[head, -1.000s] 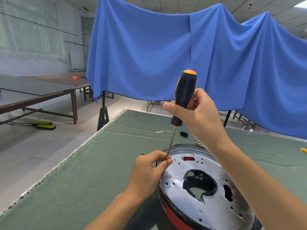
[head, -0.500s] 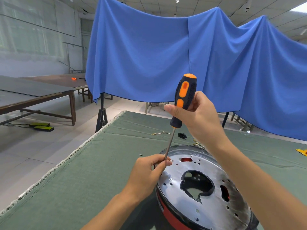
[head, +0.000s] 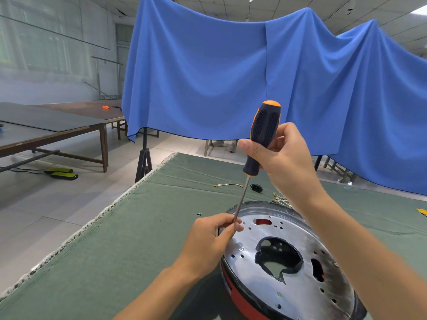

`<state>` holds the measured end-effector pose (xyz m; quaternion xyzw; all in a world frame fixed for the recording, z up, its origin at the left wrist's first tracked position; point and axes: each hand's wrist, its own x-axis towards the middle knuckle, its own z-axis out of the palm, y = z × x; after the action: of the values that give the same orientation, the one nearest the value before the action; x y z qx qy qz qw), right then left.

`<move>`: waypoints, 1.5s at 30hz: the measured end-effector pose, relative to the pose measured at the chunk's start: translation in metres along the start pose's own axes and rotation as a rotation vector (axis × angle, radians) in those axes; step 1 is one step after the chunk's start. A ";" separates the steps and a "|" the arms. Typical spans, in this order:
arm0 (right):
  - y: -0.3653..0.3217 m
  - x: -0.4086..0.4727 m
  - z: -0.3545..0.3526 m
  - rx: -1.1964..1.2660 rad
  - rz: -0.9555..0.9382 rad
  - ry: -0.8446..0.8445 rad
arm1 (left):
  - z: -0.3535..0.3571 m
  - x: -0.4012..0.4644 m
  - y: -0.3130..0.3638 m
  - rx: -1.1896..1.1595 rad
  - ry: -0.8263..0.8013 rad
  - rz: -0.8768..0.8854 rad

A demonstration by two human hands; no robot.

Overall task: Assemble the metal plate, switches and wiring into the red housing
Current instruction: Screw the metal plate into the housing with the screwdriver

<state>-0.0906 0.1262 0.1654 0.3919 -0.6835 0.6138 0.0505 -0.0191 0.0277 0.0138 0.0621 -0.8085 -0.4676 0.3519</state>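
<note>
A round shiny metal plate (head: 298,229) with a large central cutout lies on top of the red housing (head: 242,301) at the lower right. My right hand (head: 284,155) grips the black and orange handle of a screwdriver (head: 263,132), held nearly upright. My left hand (head: 212,239) pinches the lower end of its thin shaft at the plate's left rim. The screwdriver's tip is hidden behind my left fingers. A black switch part (head: 257,187) and small wires (head: 227,185) lie on the cloth beyond the plate.
The green cloth-covered table (head: 129,245) has its left edge running diagonally. A tiny dark screw (head: 199,213) lies on the cloth left of the plate. More metal terminals (head: 280,200) sit behind the plate. A blue drape (head: 208,77) hangs behind; wooden tables (head: 57,128) stand at left.
The screwdriver handle has turned in my right hand, its orange strip rotating out of sight. Both hands and the plate stay in about the same place.
</note>
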 end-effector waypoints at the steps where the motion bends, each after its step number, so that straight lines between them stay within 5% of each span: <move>1: 0.000 0.000 0.002 0.001 -0.002 0.007 | 0.000 0.000 0.000 -0.001 -0.005 -0.002; 8: -0.003 0.004 -0.009 0.156 0.049 -0.310 | 0.000 0.000 -0.003 0.020 -0.027 -0.008; 16: -0.001 0.002 0.001 -0.048 -0.024 0.010 | 0.002 -0.001 -0.004 0.013 -0.008 -0.017; 23: -0.003 0.002 -0.011 0.166 0.092 -0.295 | -0.001 -0.001 -0.005 0.003 -0.032 -0.036; 30: 0.001 0.001 0.003 -0.109 -0.027 0.011 | 0.001 -0.002 -0.006 0.011 -0.018 -0.030; 39: 0.002 -0.004 -0.006 0.187 -0.003 -0.286 | -0.001 -0.002 -0.006 0.025 -0.046 -0.027; 45: 0.007 -0.004 0.001 0.089 -0.108 -0.089 | 0.002 -0.003 -0.005 0.008 -0.028 -0.056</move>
<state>-0.0916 0.1270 0.1576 0.4572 -0.6349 0.6218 0.0356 -0.0187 0.0276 0.0075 0.0796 -0.8131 -0.4748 0.3272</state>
